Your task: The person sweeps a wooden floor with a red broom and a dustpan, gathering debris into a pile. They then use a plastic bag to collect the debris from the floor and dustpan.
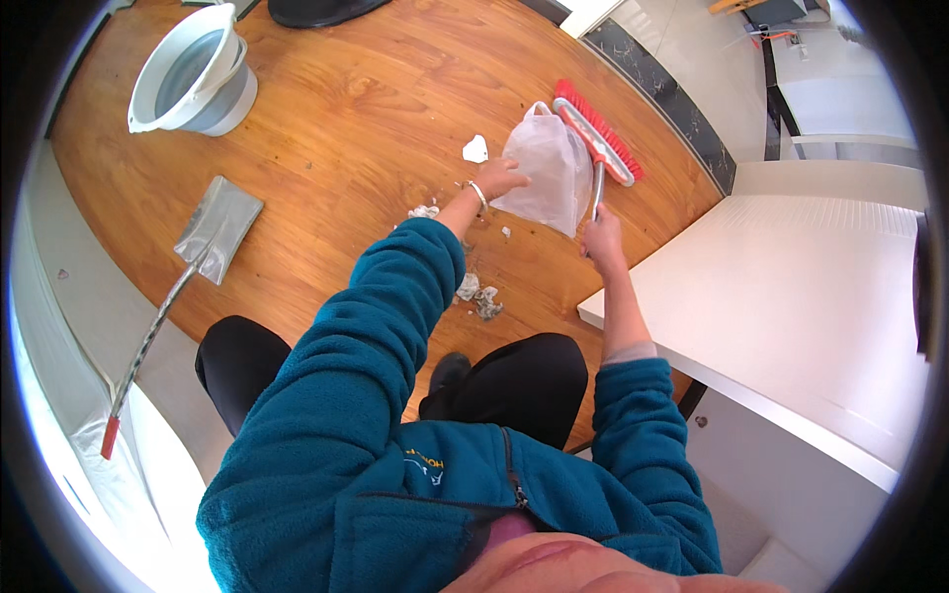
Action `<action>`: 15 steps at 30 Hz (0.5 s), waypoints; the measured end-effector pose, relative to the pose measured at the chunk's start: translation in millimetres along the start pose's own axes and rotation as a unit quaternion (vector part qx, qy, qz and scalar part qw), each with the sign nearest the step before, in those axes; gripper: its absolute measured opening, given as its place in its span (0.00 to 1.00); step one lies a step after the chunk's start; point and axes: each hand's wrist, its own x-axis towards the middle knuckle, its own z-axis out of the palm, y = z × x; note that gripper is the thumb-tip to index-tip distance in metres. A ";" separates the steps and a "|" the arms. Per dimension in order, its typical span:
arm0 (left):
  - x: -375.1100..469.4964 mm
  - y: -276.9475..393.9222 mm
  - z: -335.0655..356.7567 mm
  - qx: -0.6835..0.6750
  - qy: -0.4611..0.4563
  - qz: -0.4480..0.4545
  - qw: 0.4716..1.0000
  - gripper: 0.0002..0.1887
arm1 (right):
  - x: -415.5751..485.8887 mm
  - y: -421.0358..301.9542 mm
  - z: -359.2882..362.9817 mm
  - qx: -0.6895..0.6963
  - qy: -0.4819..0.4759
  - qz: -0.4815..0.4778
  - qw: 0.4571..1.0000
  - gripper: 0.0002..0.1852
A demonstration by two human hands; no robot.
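My right hand (603, 239) grips the metal handle of a broom (597, 133), whose red bristles face up and to the right on the floor. A translucent white plastic bag (549, 167) lies just left of the broom. My left hand (500, 179), with a bracelet at the wrist, reaches over the bag's left edge with its fingers apart; whether it touches the bag is unclear. Beside that hand lies a white scrap (475, 149). Crumpled tissues (424, 212) and a clump of paper and dust (485, 300) lie on the wooden floor.
A metal dustpan (220, 226) with a long handle rests at the left. A white and grey bucket (189, 81) stands at the upper left. A white table (771, 296) juts in at the right. A dark round base (322, 9) shows at the top.
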 end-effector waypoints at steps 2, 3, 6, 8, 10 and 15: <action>-11.6 18.3 -4.6 0.002 0.025 0.006 1.000 0.32 | -26.4 2.3 4.0 -0.004 -0.025 -0.002 1.000 0.20; -19.0 29.8 -16.5 0.037 0.041 0.050 0.997 0.31 | -44.4 5.3 2.4 0.012 -0.040 0.000 0.999 0.22; -59.9 64.5 -92.4 0.140 0.079 0.116 0.980 0.25 | -104.1 7.6 -7.4 0.023 -0.070 0.006 0.997 0.26; -104.4 88.8 -170.2 0.150 0.117 0.167 0.967 0.19 | -144.6 1.5 -26.0 0.046 -0.104 0.022 0.993 0.27; -160.9 114.6 -241.0 0.221 0.200 0.217 0.930 0.15 | -173.2 -10.0 -47.4 0.105 -0.125 0.047 0.986 0.27; -319.2 152.3 -307.9 0.245 0.333 0.058 0.909 0.11 | -119.7 -61.0 -49.2 0.057 -0.051 -0.096 0.992 0.24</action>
